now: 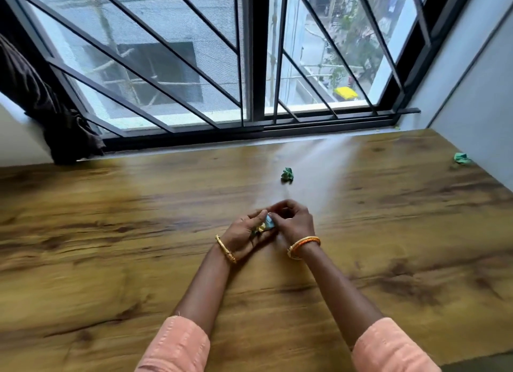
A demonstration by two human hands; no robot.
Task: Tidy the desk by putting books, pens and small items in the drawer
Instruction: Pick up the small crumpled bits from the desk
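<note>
— Peach sleeves point(177, 346) sit nearest, both forearms reaching out over the wooden desk point(97, 260). What is being held?

— Small crumpled scraps point(265, 226), yellow and pale blue, lie in the upturned left hand point(245, 232), whose fingers curl loosely round them. The right hand point(294, 220) is bent over them, fingertips pinched at the blue edge. All this is about mid-desk, a little toward the near edge.

— Which way does the bundle point?

— It is a bunched wad with no clear long axis; motion blur hides more.

— How far along is the tidying?

— Late, I judge. No books or pens show on the desk. One green crumpled wad point(287, 175) lies just beyond the hands toward the window edge, and another green crumpled wad point(461, 158) sits by the far right corner near the wall point(472, 94). Those two remain, plus the handful.

— And the drawer?

— Not in view. A dark curtain point(41, 102) hangs at the far left corner.
</note>
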